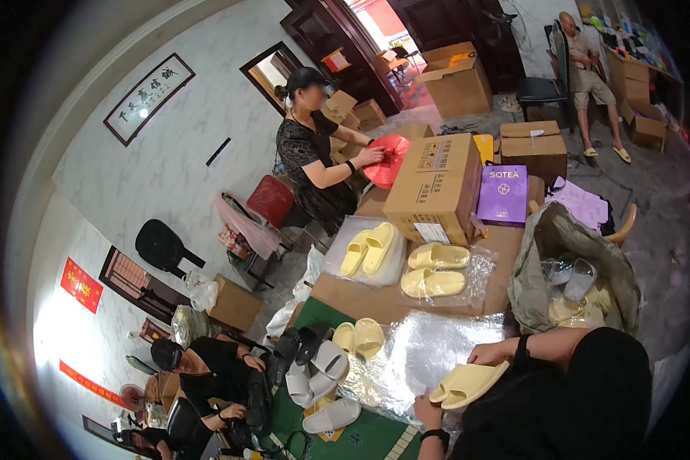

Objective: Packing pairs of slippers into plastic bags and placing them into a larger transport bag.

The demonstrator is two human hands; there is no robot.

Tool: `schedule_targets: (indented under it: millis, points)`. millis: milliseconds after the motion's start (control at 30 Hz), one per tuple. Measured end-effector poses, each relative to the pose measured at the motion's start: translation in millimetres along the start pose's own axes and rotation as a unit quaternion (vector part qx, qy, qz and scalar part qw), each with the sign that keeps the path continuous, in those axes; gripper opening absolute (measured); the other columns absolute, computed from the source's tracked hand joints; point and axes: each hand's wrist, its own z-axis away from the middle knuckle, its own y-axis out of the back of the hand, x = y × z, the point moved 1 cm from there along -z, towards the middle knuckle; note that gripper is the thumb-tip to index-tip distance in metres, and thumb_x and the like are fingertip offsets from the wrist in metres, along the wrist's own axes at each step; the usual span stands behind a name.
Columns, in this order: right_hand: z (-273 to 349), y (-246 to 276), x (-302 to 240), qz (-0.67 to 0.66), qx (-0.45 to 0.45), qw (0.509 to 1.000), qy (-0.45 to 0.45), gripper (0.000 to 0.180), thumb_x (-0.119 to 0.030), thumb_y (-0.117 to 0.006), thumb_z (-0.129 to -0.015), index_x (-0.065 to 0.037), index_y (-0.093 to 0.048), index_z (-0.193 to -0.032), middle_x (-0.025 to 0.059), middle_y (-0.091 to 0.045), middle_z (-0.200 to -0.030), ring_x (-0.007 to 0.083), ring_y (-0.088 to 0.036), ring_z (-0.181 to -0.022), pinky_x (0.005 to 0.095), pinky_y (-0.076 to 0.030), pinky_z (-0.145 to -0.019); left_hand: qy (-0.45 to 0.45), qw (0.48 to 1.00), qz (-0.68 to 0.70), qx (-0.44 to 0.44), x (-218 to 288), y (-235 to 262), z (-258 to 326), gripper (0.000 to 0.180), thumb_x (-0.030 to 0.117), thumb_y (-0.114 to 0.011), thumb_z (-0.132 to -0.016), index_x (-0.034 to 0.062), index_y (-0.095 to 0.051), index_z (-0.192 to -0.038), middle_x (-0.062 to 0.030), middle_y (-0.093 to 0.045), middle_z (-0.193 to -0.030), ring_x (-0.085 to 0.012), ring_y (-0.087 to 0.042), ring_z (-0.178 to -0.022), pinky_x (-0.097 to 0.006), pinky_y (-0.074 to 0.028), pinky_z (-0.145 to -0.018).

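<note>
Pair in hand: two pale yellow slippers (468, 385) are held stacked together at the near table edge, over a sheet of clear plastic wrap (422, 354); this pair is judged not yet bagged
Left hand (428, 410): closed around the heel end of the pair from below; a dark band is worn at the wrist
Right hand (489, 353): laid on top of the pair, fingers curled over its upper edge; a dark band is worn here too
Done, as judged: two yellow pairs (435, 270) are seen lying inside a clear bag further up the table; another bagged yellow pair (367, 250) lies beside them to the left
Left to do, as judged: a loose yellow pair (359, 336), several grey and white slippers (320, 377) on the green mat (364, 437), and more slippers in the open grey sack (583, 284) are not yet wrapped
Surroundings: a cardboard box (435, 187) and a purple box (503, 194) are stood at the far end of the table; a red round thing (387, 159) is handled there by a person in a dark cap; another person is seated far back
Hidden or unclear: the wearer's forearms are covered by a dark garment at lower right; the sack's depth cannot be seen; the lower left corner is distorted, and the dark things there cannot be told apart; whether the nearer bags are sealed cannot be told
</note>
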Motion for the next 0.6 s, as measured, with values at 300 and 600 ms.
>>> schedule_targets:
  millis: [300, 600]
  points:
    - [6, -7, -5, 0.004, -0.003, 1.0, -0.006, 0.027, -0.024, -0.06, -0.08, -0.001, -0.066, -0.093, 0.0002, -0.064, -0.078, 0.0086, -0.055, -0.07, 0.0271, -0.046, -0.063, -0.114, 0.984, 0.038, 0.133, 4, -40, 25, 0.065, 0.047, -0.065, -0.067, 0.0058, -0.05, -0.115, -0.0207, -0.046, -0.118, -0.0396, -0.041, -0.11, -0.051, -0.032, -0.089]
    - [16, -3, -3, -0.034, -0.002, 0.999, -0.013, 0.028, -0.024, -0.06, -0.08, -0.001, -0.065, -0.095, -0.0004, -0.065, -0.079, 0.0072, -0.054, -0.07, 0.0274, -0.045, -0.063, 0.061, 0.996, 0.057, 0.037, 40, 30, -3, 0.022, 0.022, -0.051, -0.085, 0.0038, -0.061, -0.092, -0.0139, -0.064, -0.083, -0.0315, -0.06, -0.074, -0.038, -0.047, -0.066]
